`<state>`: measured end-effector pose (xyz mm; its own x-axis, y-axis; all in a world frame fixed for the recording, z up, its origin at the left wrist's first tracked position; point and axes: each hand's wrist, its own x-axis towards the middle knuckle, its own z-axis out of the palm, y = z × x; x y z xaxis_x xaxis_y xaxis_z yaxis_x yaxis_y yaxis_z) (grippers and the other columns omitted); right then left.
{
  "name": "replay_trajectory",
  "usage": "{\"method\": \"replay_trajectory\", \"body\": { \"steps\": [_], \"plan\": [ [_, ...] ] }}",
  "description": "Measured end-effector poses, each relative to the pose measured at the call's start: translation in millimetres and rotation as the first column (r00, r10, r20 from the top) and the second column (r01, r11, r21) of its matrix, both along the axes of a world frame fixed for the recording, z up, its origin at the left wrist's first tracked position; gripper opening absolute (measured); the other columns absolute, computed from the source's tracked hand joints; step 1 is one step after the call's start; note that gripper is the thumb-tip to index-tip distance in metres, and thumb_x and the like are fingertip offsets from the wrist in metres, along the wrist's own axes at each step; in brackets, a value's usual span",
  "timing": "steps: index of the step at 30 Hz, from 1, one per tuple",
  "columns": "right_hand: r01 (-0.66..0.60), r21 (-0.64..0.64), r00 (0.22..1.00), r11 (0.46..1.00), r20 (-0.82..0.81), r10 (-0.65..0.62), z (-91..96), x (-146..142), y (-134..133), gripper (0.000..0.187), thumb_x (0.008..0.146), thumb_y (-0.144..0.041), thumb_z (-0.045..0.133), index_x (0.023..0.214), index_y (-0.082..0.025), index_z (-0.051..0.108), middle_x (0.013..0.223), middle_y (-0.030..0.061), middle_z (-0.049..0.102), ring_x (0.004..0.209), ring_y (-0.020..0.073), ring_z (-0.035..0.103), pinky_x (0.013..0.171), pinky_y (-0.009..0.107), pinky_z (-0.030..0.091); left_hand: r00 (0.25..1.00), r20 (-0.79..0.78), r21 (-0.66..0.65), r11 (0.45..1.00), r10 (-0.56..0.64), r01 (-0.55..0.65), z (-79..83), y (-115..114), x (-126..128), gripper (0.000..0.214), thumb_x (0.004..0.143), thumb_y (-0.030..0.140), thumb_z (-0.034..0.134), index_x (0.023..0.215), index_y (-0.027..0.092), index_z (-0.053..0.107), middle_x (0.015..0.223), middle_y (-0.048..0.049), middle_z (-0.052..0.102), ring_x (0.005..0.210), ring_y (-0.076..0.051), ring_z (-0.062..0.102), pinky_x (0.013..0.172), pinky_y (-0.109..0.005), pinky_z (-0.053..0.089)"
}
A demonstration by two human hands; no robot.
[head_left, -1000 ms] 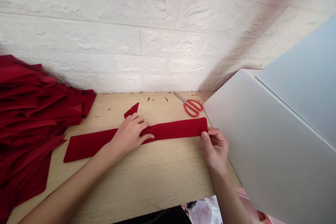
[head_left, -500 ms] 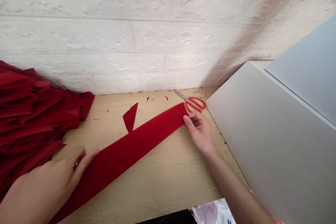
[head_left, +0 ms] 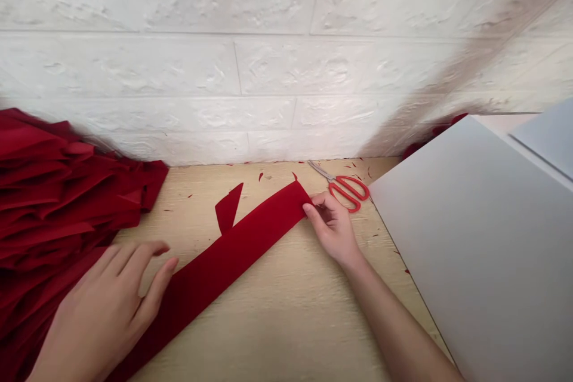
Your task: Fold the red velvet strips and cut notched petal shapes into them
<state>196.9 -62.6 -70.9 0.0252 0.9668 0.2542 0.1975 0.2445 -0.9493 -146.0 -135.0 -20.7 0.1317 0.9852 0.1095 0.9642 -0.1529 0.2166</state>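
Across the bench slants a red strip, its far end pinched in the right hand, the left hand loosely spread by its near part. Cut scraps suggest some trimming done; what remains can't be told.

The right hand pinches a red strip (scissors nearby).

The person's bare, slim-fingered left hand has a broad, smooth back and a rounded thumb tip. The bare, slim-fingered right hand joins a narrow wrist and a slender, smooth right forearm, uncovered as far as the view reaches.
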Motion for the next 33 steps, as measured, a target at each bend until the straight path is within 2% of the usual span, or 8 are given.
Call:
{"method": "replay_trajectory", "body": {
  "steps": [4, 7, 10, 12, 15, 23, 29, 33],
  "plan": [
    [-0.04, 0.073, 0.999, 0.997, 0.021, 0.039, 1.6, -2.3, -1.4, 0.018, 0.095, -0.029, 0.06, 0.08, -0.022, 0.054, 0.085, 0.0029, 0.065, 0.072, 0.0143, 0.058, 0.064, 0.025, 0.046, 0.947, 0.234, -0.063, 0.969, -0.22, 0.24, 32.0, 61.9, 76.7, 0.043, 0.097, 0.055, 0.038, 0.112, 0.022, 0.061, 0.115, -0.0088, 0.068, 0.108, -0.028, 0.062, 0.095, -0.044, 0.048],
    [-0.066, 0.133, 0.997, 0.989, 0.051, 0.06, 1.7, -0.7, -3.6, 0.014, 0.096, -0.025, 0.059, 0.083, -0.022, 0.056, 0.09, 0.0035, 0.067, 0.077, 0.0143, 0.061, 0.068, 0.026, 0.048, 0.835, 0.436, -0.183, 0.875, -0.337, 0.449, 27.5, 100.6, 126.0, 0.045, 0.098, 0.052, 0.041, 0.126, 0.02, 0.056, 0.129, -0.0103, 0.065, 0.116, -0.026, 0.061, 0.099, -0.04, 0.048],
    [-0.074, 0.148, 0.996, 0.986, 0.065, 0.065, 1.2, 3.6, -4.4, 0.009, 0.097, -0.024, 0.057, 0.088, -0.023, 0.058, 0.092, 0.0038, 0.068, 0.082, 0.015, 0.062, 0.074, 0.027, 0.049, 0.729, 0.572, -0.235, 0.777, -0.375, 0.584, 12.9, 119.0, 151.8, 0.037, 0.101, 0.047, 0.039, 0.111, 0.02, 0.061, 0.116, -0.0076, 0.07, 0.103, -0.021, 0.065, 0.093, -0.035, 0.049],
    [-0.064, 0.141, 0.996, 0.988, 0.071, 0.054, 1.8, 5.9, -3.5, 0.007, 0.097, -0.024, 0.057, 0.091, -0.023, 0.059, 0.091, 0.0036, 0.067, 0.084, 0.0155, 0.063, 0.076, 0.027, 0.05, 0.717, 0.599, -0.246, 0.771, -0.356, 0.588, 5.1, 120.3, 157.5, 0.035, 0.101, 0.044, 0.037, 0.096, 0.02, 0.062, 0.098, -0.005, 0.072, 0.087, -0.018, 0.065, 0.083, -0.032, 0.049],
    [-0.035, 0.139, 0.995, 0.99, 0.097, 0.022, 4.5, 6.5, -1.2, 0.007, 0.097, -0.026, 0.057, 0.092, -0.022, 0.061, 0.089, 0.0031, 0.066, 0.082, 0.0154, 0.062, 0.074, 0.027, 0.05, 0.777, 0.546, -0.248, 0.826, -0.312, 0.506, -0.7, 114.9, 158.8, 0.032, 0.1, 0.041, 0.041, 0.086, 0.019, 0.061, 0.081, -0.0027, 0.069, 0.071, -0.017, 0.061, 0.069, -0.029, 0.044],
    [0.027, 0.09, 0.984, 0.996, 0.173, -0.043, 3.6, -0.2, 0.0, 0.011, 0.093, -0.027, 0.062, 0.084, -0.021, 0.062, 0.082, 0.0021, 0.066, 0.076, 0.0152, 0.06, 0.069, 0.027, 0.048, 0.806, 0.525, -0.291, 0.833, -0.273, 0.472, -9.3, 110.9, 165.4, 0.033, 0.096, 0.044, 0.049, 0.076, 0.019, 0.059, 0.071, -0.0015, 0.065, 0.066, -0.016, 0.057, 0.064, -0.027, 0.04],
    [0.016, -0.003, 0.997, 1.0, 0.073, -0.016, -1.4, 1.2, 2.1, 0.011, 0.093, -0.028, 0.062, 0.087, -0.021, 0.067, 0.085, 0.0036, 0.069, 0.077, 0.0159, 0.063, 0.068, 0.027, 0.05, 0.719, 0.679, -0.406, 0.739, -0.149, 0.537, -6.7, 121.7, 158.1, 0.037, 0.089, 0.054, 0.06, 0.08, 0.019, 0.059, 0.078, 0.0002, 0.062, 0.072, -0.016, 0.054, 0.065, -0.026, 0.041],
    [0.016, -0.021, 0.998, 1.0, 0.061, -0.015, -2.2, 2.4, 3.4, 0.01, 0.092, -0.028, 0.063, 0.087, -0.021, 0.067, 0.083, 0.0033, 0.069, 0.074, 0.0155, 0.062, 0.067, 0.027, 0.049, 0.618, 0.787, -0.449, 0.685, -0.002, 0.574, -7.9, 125.3, 153.5, 0.041, 0.095, 0.057, 0.048, 0.088, 0.018, 0.062, 0.083, -0.0012, 0.061, 0.072, -0.015, 0.053, 0.065, -0.025, 0.043]
  ]
}}
